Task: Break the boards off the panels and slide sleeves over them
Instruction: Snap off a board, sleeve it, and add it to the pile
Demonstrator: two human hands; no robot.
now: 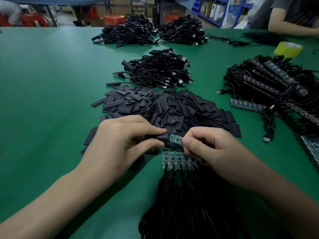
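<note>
My left hand (126,137) pinches a flat black sleeve (161,137) between thumb and fingers. A small green board (175,139) sticks halfway out of the sleeve's right end. My right hand (208,145) pinches the board's right end, where its cable joins. Just below the hands a green panel (177,160) of several joined boards lies flat on the mat, black cables (186,204) running from it toward me. Behind the hands spreads a heap of loose black sleeves (164,107).
Finished sleeved cables lie in a pile (158,69) at centre and in two more piles (151,31) further back. More panels with cables (276,87) are stacked at right, beside a yellow tape roll (288,49). Another person's arm (290,25) rests at the far right. The green mat (43,83) covers the table.
</note>
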